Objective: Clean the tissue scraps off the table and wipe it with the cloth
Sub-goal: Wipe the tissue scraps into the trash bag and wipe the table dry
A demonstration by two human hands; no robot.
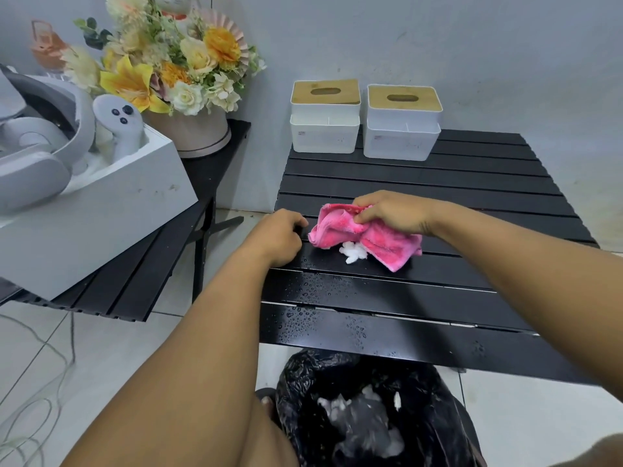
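Fingers of the right hand (391,212) bunch the pink cloth (365,235) from above, clamped on its upper fold, while the cloth lies on the black slatted table (438,183) with its long axis running from the upper left down to the lower right. Just below those fingertips, half under the cloth's near edge, sits a wet white tissue scrap (352,252). The left hand (279,235) rests curled at the table's left edge, holding nothing that can be seen, farther from the scrap. Toward the person, below the table's near edge, a black bin bag (303,382) gapes, so the sweep likely runs that way.
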